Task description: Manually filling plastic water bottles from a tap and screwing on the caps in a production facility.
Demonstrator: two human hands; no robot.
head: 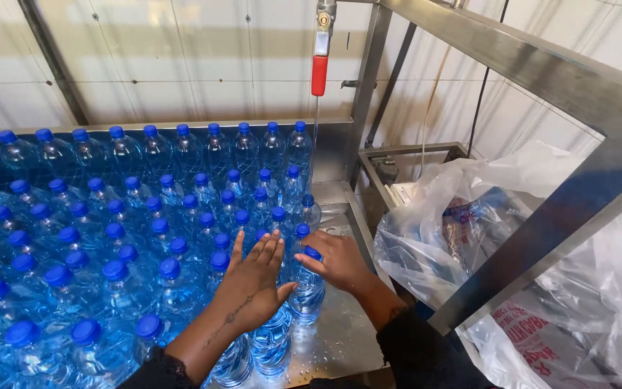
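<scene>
Several clear water bottles with blue caps stand packed together on a wet steel table. My left hand lies flat, fingers spread, on top of the bottles at the right edge of the group. My right hand grips the blue cap of one bottle standing at the group's right edge, right next to my left hand.
A red-handled valve hangs above the table's back right corner. A slanted steel frame bar crosses the right side. Behind it sits a clear plastic bag holding packed goods. A tiled wall stands at the back.
</scene>
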